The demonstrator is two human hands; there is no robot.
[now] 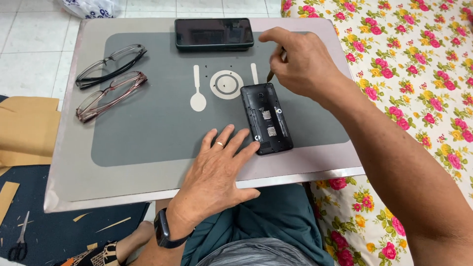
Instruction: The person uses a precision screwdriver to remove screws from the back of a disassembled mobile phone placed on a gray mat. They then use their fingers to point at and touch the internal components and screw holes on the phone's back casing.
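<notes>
- The tabletop (148,177) is a small grey tray with a darker mat on it, printed with a pale spoon, a ring and a bar; it sits over the person's lap, with a flowered bedsheet (409,64) to the right and a tiled floor to the far left.
- The opened phone (266,118) lies back-up near the right middle of the mat, its cover off so the inner slots show, its long side running from far to near.
- The left hand (217,172) rests flat on the near part of the tabletop, palm down and fingers spread loose; the fingertips (253,148) touch the phone's near left corner and grasp nothing. A ring is on one finger and a dark watch (165,231) is on the wrist.
- The right hand (300,64) hovers over the phone's far end, fingers pinched on a thin tool (271,75) whose tip points down just at the phone's far edge; whether the tip touches, I cannot tell.
- A second phone (214,34), dark and screen-up, lies at the far edge of the tabletop, well apart from both hands.
- Two pairs of glasses lie on the left side: a dark pair (111,64) farther off, a brownish pair (111,94) nearer.
- Scissors (19,244) lie on the dark floor mat, near left.
</notes>
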